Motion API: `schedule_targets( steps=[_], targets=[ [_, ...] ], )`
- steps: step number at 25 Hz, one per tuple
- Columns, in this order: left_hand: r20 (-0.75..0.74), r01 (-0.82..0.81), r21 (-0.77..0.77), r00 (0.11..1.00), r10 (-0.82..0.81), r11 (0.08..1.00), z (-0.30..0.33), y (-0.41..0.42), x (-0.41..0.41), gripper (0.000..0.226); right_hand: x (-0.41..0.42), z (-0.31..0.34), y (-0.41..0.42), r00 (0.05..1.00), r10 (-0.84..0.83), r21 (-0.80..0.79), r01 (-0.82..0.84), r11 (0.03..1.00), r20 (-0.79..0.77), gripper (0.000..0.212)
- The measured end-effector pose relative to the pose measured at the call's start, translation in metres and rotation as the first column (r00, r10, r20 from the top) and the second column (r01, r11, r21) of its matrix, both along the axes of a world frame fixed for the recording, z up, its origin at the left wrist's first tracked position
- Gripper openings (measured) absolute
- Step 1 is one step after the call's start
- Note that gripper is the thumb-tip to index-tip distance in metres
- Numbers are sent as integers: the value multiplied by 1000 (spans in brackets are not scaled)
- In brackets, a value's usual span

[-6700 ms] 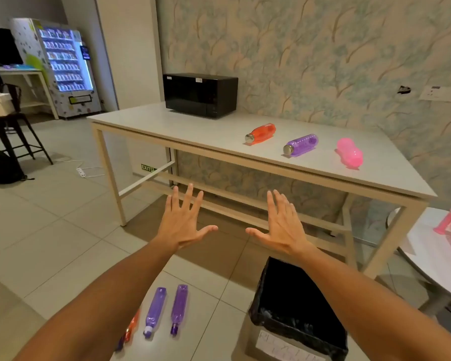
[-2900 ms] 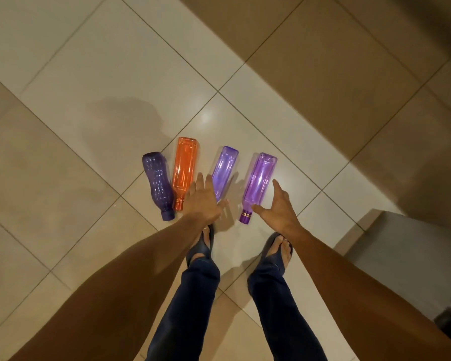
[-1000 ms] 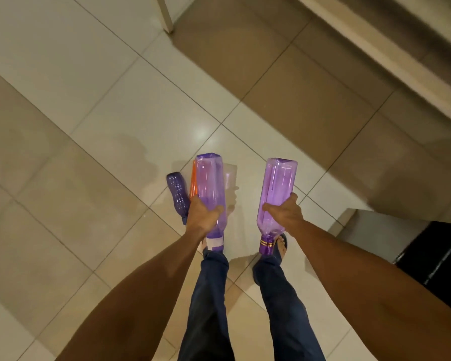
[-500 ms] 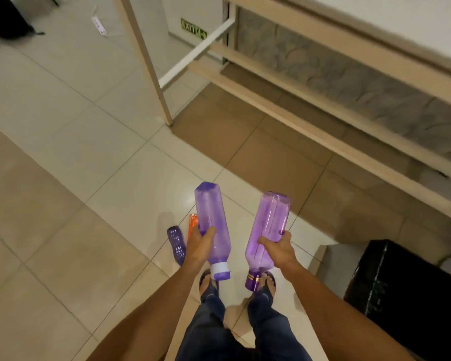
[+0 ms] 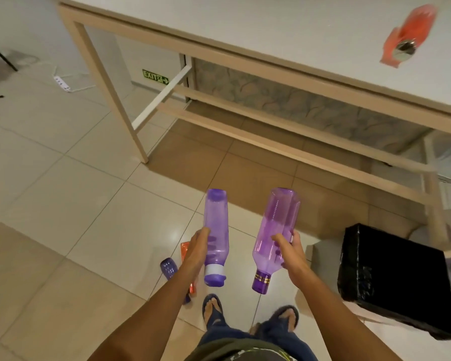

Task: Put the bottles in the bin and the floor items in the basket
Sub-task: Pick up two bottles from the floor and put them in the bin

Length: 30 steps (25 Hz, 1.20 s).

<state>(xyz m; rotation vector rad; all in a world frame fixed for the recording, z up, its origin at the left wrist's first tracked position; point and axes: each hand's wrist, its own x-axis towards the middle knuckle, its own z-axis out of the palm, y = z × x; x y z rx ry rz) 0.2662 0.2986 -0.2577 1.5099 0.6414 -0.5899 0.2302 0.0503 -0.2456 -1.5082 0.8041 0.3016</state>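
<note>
Both hands loaded, 1 bottle each. Left hand (image 5: 197,250) is wrapped round the lower body of the violet bottle (image 5: 215,225), white-banded cap toward the person, base pointing away toward the table (image 5: 284,24). Right hand (image 5: 290,252) clasps the pink-purple bottle (image 5: 277,230) the same way, long axis leaning slightly right. The black-lined bin (image 5: 391,280) sits low on the right, nearer the right hand, so I'd expect that bottle to go first. 2 more bottles on the floor, a dark purple bottle (image 5: 168,268) and an orange bottle (image 5: 185,250), are mostly hidden behind the left forearm. Red bottle (image 5: 408,35) on the table is blurred. No basket in view.
</note>
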Motion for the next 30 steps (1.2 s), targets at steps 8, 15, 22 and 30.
schedule_targets(
  steps=[8,15,22,30],
  targets=[
    [66,202,-110,978,-196,973,20,-60,-3,41,-55,12,-44,957,-291,91,290,952,-12,66],
    [143,345,-10,929,-341,938,33,-138,-54,36,-137,23,-112,905,-425,102,424,900,-8,61],
    [200,447,132,862,-465,885,46,-221,-132,40,-246,35,-179,880,-475,158,467,870,20,20],
    [196,563,150,789,-583,813,43,-306,-202,41,-344,35,-232,793,-610,186,602,777,-18,33]
  ],
)
